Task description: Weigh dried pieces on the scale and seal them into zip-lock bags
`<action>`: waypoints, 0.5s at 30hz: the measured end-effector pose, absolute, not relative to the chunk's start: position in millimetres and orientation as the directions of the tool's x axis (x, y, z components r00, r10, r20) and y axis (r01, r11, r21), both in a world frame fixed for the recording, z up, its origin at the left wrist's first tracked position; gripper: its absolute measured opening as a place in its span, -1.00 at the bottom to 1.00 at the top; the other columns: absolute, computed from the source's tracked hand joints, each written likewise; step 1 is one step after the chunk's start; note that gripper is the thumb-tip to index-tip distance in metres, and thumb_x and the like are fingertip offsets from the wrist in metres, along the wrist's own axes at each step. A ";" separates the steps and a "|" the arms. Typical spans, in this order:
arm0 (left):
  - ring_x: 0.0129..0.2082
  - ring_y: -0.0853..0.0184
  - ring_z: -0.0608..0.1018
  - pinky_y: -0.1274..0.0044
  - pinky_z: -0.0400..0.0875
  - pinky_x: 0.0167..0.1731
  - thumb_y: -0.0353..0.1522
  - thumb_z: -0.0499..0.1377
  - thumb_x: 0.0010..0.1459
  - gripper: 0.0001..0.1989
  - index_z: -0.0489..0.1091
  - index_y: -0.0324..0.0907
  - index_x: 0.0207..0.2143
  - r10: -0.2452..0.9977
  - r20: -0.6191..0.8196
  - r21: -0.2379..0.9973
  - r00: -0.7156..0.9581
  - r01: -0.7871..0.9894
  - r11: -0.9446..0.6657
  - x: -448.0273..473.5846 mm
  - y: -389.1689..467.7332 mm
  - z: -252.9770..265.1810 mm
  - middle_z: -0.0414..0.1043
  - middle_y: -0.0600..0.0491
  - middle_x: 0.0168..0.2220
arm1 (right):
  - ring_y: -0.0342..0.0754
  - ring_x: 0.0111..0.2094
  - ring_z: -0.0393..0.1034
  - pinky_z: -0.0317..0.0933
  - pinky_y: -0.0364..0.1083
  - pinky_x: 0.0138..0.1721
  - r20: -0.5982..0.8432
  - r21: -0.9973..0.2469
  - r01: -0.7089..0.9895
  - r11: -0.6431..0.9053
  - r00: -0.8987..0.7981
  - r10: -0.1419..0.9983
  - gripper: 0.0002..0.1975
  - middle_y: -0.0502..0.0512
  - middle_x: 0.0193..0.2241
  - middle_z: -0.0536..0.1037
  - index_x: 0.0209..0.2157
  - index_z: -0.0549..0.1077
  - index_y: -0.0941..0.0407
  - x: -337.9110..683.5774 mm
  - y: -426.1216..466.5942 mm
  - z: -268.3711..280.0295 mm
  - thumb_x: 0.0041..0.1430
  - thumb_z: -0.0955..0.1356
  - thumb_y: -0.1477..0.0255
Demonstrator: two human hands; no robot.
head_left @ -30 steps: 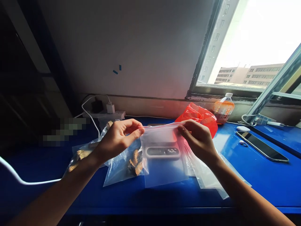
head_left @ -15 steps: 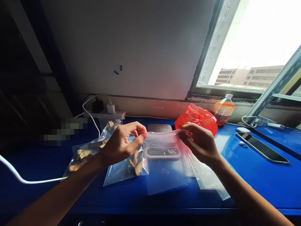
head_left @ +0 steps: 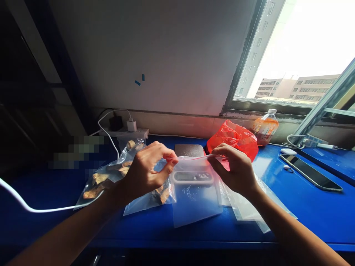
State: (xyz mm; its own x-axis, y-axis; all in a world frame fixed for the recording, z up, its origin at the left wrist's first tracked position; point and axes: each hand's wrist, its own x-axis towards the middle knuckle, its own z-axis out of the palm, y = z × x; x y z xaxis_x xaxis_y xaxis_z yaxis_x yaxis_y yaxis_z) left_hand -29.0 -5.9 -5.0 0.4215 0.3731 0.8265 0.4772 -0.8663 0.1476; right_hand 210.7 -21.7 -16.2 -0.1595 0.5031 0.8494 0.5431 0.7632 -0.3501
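Observation:
A clear zip-lock bag (head_left: pixel 197 207) hangs by its top edge between my two hands, its pinkish zip strip stretched across. My left hand (head_left: pixel 152 166) pinches the left end of the strip, and my right hand (head_left: pixel 233 166) pinches the right end. Through the film shows the grey front panel of a small scale (head_left: pixel 189 150), whose dark plate sits behind the bag. Left of it lie bags with brown dried pieces inside, one bag (head_left: pixel 135 205) partly under my left hand. More flat clear bags (head_left: pixel 246 207) lie below my right hand.
A red plastic bag (head_left: pixel 233 138) and a bottle of orange drink (head_left: pixel 265 127) stand at the back right. A phone (head_left: pixel 310 173), a white earbud case (head_left: pixel 288 152) and an earbud lie on the right. A white cable (head_left: pixel 41 211) and a power strip (head_left: pixel 141 133) are on the left.
Both hands keep their pinch on the zip-lock bag. My left hand has shifted slightly right and the right hand slightly left, so the strip's ends are a little closer.

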 end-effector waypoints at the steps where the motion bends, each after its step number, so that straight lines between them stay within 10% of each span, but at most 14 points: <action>1: -0.44 0.36 0.46 0.49 0.38 -0.39 -0.41 0.15 0.19 -0.94 0.38 -0.13 -0.38 0.392 0.821 0.168 0.415 0.481 -0.860 -29.2 -6.1 -4.3 0.45 0.10 -0.47 | -0.16 -0.51 0.31 0.25 -0.13 -0.49 0.846 -0.362 0.539 0.761 -0.153 0.511 -0.93 -0.01 -0.52 0.46 -0.41 0.37 0.08 211.7 -21.2 -16.1 0.15 0.35 0.44; 15: -0.46 0.40 0.49 0.54 0.41 -0.39 -0.33 0.15 0.16 -0.87 0.45 -0.17 -0.39 0.613 0.724 0.418 0.315 0.508 -0.754 -33.5 -4.3 7.6 0.50 0.12 -0.46 | -0.16 -0.48 0.38 0.36 -0.11 -0.46 0.791 -0.584 0.354 0.731 0.047 0.610 -0.88 -0.01 -0.50 0.49 -0.44 0.45 0.08 227.3 -22.7 -6.3 0.04 0.46 0.38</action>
State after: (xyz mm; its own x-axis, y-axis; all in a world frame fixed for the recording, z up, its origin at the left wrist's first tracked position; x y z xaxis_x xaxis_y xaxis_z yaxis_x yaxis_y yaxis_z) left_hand -33.5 -4.3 7.6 0.3147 0.6134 0.7244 0.5076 -0.7536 0.4176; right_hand 227.3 -22.7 -6.3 0.0471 0.6095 0.7914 0.3540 0.7306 -0.5838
